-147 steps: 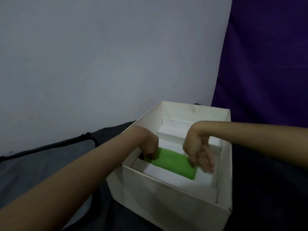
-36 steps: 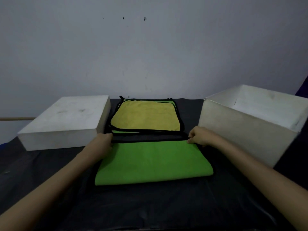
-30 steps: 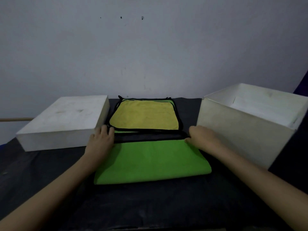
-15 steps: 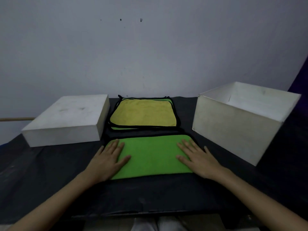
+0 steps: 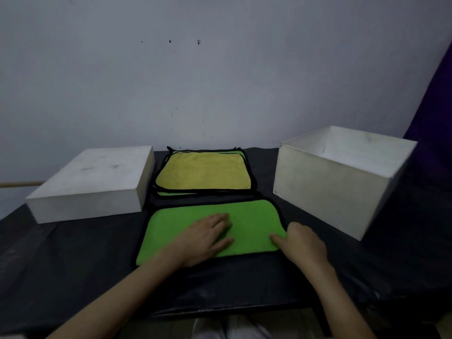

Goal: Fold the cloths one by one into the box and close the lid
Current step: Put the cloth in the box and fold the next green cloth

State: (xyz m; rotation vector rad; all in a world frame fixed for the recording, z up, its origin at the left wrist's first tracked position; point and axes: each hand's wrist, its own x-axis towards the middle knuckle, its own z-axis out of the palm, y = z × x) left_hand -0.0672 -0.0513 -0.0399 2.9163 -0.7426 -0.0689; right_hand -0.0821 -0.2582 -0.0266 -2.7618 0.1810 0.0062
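A folded bright green microfibre cloth with black edging (image 5: 249,223) lies flat on the black-covered bench (image 5: 73,260), near the front edge and about midway between the left and right sides. The left hand (image 5: 203,241) rests palm down on the middle of this cloth, its fingers straight and spread slightly, pressing on the fabric and curled round nothing. The right hand (image 5: 302,243) sits at the cloth's right end, near the front right corner of the fold; its thumb lies on top of the green fabric, while the other fingers are hidden behind the back of the hand, so I cannot tell whether this grip is pinching the edge or merely resting against it. Just behind the green cloth, toward the back edge of the bench, is a flat stack of cloths with black edging, a yellow one on top (image 5: 204,171), with slivers of green showing at its edges. At the right side of the bench stands the open white rectangular box (image 5: 325,187), near the green cloth but not touching it; its inside is only partly visible. At the left side of the bench lies the shallow white box lid (image 5: 93,182), its flat face upward, just beside the yellow stack. A plain pale wall (image 5: 220,81) rises behind the bench.
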